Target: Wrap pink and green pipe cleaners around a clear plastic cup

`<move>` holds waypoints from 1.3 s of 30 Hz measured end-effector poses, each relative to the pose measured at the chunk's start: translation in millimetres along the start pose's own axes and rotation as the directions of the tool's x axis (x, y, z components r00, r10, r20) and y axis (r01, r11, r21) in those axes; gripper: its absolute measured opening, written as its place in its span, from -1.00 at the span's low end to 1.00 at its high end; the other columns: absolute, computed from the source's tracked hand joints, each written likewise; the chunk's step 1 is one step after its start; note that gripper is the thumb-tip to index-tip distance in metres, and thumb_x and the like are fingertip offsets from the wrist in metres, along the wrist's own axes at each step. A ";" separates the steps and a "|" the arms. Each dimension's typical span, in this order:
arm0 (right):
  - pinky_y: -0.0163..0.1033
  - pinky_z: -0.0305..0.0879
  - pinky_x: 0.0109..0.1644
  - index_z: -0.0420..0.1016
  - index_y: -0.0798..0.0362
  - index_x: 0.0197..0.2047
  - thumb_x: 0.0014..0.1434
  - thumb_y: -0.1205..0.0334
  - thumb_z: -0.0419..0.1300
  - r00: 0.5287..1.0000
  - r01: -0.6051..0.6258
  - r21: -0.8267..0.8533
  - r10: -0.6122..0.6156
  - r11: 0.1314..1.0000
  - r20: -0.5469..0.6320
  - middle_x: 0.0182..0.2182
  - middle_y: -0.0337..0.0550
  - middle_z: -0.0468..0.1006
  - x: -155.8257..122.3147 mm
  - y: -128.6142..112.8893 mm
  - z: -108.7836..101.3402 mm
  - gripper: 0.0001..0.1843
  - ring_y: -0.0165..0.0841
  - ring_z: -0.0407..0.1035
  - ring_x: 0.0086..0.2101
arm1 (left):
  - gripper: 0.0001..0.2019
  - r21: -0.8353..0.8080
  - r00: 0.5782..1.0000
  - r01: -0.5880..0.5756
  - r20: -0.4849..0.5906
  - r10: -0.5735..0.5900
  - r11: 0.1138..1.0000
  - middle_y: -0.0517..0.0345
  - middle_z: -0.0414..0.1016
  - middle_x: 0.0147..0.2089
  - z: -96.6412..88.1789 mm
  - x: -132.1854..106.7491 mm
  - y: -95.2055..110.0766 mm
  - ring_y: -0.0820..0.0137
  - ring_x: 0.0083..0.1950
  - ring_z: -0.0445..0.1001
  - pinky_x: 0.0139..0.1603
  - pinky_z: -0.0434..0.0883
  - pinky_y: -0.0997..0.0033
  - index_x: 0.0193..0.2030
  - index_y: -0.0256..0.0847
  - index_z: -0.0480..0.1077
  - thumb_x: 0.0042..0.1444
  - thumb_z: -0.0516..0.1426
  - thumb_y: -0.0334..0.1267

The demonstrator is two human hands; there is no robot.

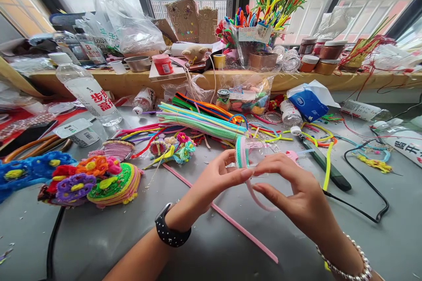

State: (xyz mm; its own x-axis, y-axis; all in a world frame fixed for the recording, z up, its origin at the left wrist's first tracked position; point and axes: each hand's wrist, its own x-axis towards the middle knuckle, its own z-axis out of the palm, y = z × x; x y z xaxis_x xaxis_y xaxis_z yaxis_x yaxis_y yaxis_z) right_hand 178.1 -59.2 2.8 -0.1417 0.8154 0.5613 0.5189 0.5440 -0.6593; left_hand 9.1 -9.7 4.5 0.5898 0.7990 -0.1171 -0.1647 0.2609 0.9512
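Both my hands meet over the grey table. My left hand, with a black watch on its wrist, pinches a small coil wound from pink and mint-green pipe cleaners. My right hand, wearing a bead bracelet, holds the pink pipe cleaner tail that curves down from the coil. A long pink pipe cleaner lies on the table under my hands.
A bundle of pastel pipe cleaners lies behind my hands. Finished pipe-cleaner flowers sit at left. A plastic bottle, a tissue pack, a black cable and a cluttered wooden shelf surround the work spot.
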 end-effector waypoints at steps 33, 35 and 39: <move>-0.22 0.31 -0.14 0.43 -0.01 -0.26 0.18 0.35 0.15 0.981 0.183 -0.069 -0.178 0.981 0.075 -0.32 -0.17 0.52 -0.2 1.0 -1.7 -0.91 -0.34 0.37 -0.24 | -0.63 -0.207 0.974 0.142 0.202 -0.100 0.968 0.06 0.44 0.08 -17.8 -8.1 1.0 0.24 0.02 0.47 -0.02 0.42 0.31 0.05 -0.12 0.36 0.07 0.16 -0.23; -0.20 0.32 -0.14 0.43 -0.02 -0.26 0.17 0.35 0.15 0.982 0.180 -0.072 -0.175 0.981 0.071 -0.33 -0.17 0.53 -0.3 1.0 -2.0 -0.91 -0.33 0.38 -0.25 | -0.66 -0.218 0.975 0.135 0.203 -0.091 0.966 0.08 0.49 0.01 -18.9 -7.9 0.1 0.26 0.00 0.48 -0.03 0.42 0.33 0.04 -0.13 0.37 0.09 0.15 -0.24; -0.20 0.32 -0.14 0.45 -0.01 -0.28 0.17 0.33 0.15 0.984 0.173 -0.079 -0.168 0.982 0.066 -0.33 -0.17 0.54 -0.7 0.4 -2.4 -0.93 -0.33 0.39 -0.25 | -0.71 -0.275 0.976 0.112 0.208 -0.055 0.955 0.08 0.56 -0.13 -20.6 -6.6 -2.4 0.27 -0.03 0.50 -0.03 0.42 0.31 -0.01 -0.17 0.42 0.12 0.12 -0.24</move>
State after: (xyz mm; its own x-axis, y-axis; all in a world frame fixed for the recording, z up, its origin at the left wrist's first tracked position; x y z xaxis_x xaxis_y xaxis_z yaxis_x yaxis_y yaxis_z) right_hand 180.4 -60.1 3.4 -0.2819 0.7238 0.6298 0.5518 0.6593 -0.5107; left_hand -10.7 -4.4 -2.8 0.7498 0.6530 -0.1070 -0.3085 0.4879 0.8166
